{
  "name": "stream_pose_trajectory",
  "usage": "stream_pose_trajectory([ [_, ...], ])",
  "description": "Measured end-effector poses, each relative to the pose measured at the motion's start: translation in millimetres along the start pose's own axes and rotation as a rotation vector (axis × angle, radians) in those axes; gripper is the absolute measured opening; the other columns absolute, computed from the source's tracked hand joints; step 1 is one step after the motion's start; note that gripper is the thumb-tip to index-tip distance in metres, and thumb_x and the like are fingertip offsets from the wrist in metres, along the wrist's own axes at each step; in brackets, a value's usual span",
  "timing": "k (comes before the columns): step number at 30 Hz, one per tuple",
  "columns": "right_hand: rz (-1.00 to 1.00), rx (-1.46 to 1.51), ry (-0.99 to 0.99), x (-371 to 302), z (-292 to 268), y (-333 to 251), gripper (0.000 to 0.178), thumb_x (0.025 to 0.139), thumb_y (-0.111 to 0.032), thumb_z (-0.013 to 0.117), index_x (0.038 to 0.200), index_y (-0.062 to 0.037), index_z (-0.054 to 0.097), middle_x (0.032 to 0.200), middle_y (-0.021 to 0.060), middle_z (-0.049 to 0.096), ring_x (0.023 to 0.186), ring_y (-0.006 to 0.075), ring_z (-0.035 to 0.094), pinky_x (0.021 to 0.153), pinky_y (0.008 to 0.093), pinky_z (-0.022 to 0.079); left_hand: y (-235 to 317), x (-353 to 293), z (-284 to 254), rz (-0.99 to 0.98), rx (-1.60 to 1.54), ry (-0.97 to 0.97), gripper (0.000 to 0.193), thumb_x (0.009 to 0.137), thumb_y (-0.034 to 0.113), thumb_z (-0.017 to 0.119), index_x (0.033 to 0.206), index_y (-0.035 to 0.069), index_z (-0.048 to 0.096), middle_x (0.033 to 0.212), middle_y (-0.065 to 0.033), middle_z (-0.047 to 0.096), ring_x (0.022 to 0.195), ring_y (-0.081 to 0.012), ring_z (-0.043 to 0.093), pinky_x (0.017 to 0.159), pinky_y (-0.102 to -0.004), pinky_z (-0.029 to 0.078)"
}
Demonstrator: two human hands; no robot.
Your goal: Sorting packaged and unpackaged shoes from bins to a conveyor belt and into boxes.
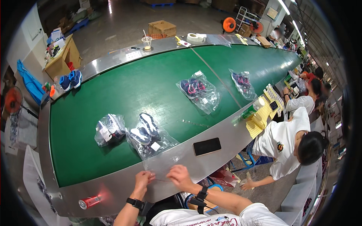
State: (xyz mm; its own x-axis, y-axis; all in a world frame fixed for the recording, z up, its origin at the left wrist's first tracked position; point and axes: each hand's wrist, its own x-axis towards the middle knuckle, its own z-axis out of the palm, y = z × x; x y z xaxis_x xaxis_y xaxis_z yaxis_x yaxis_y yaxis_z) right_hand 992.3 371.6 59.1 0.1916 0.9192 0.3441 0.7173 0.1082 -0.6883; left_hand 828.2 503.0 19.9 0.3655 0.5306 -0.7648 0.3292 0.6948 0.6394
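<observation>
Right in front of me, a clear plastic bag [158, 163] stretches from the green belt over the metal edge, its near end between my hands. A pair of white and navy shoes [141, 135] lies in its far part. My left hand [143, 180] is closed, fingertips pinching the bag's near edge on the left. Opposite it, my right hand [181, 177] has curled fingers closed on the same edge. Another bagged pair of shoes [110, 129] rests on the belt just left of this one.
A black phone [207, 146] lies on the metal edge to the right, a red can [89, 202] at the left. Bagged dark shoes [195, 89] sit farther along the green belt [124, 90]. A co-worker [286, 143] in white is at the right, near a green can [249, 112].
</observation>
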Motion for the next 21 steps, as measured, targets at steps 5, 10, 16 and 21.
stream_pose_trajectory([
  [5, 0.632, -0.305, 0.219, -79.4, -37.8, 100.4, 0.008, 0.076, -0.015, 0.059, 0.078, -0.0085, 0.062, 0.078, 0.0111, 0.060, 0.080, 0.0304, 0.055, 0.071, 0.0399, 0.044, 17.5, -21.1, -17.3, 0.018, 0.087, 0.027, 0.013, 0.085, 0.015, 0.053, 0.089, 0.004, 0.056, 0.086, -0.0085, 0.065, 0.073, -0.0148, 0.063, 0.060, -0.0222, 0.045],
  [10, 0.802, -0.856, -0.033, -148.5, -120.2, 155.5, 0.012, 0.077, -0.021, 0.056, 0.080, -0.0114, 0.063, 0.081, 0.0107, 0.060, 0.079, 0.0291, 0.056, 0.064, 0.0415, 0.047, 14.8, -22.5, -32.4, 0.076, 0.060, 0.078, 0.014, 0.085, 0.014, 0.054, 0.088, 0.000, 0.057, 0.085, -0.0099, 0.065, 0.073, -0.0153, 0.063, 0.061, -0.0222, 0.047],
  [16, 0.533, -0.887, 0.131, -125.5, -158.2, 145.5, 0.013, 0.074, -0.017, 0.059, 0.085, -0.0100, 0.062, 0.077, 0.0091, 0.056, 0.077, 0.0267, 0.052, 0.061, 0.0386, 0.042, 10.1, -12.2, -72.4, 0.205, 0.064, -0.070, 0.030, 0.082, 0.017, 0.060, 0.107, 0.001, 0.055, 0.094, -0.0133, 0.063, 0.080, -0.0209, 0.062, 0.072, -0.0285, 0.049],
  [21, 0.118, -0.372, -0.033, -25.6, -85.2, 104.5, 0.049, 0.065, -0.011, 0.065, 0.113, -0.0142, 0.055, 0.109, 0.0132, 0.050, 0.103, 0.0317, 0.047, 0.084, 0.0412, 0.042, 39.1, -4.5, -37.1, 0.984, 1.413, 0.309, 0.058, 0.069, 0.017, 0.068, 0.122, 0.013, 0.047, 0.131, -0.0187, 0.036, 0.118, -0.0350, 0.037, 0.097, -0.0474, 0.031],
])
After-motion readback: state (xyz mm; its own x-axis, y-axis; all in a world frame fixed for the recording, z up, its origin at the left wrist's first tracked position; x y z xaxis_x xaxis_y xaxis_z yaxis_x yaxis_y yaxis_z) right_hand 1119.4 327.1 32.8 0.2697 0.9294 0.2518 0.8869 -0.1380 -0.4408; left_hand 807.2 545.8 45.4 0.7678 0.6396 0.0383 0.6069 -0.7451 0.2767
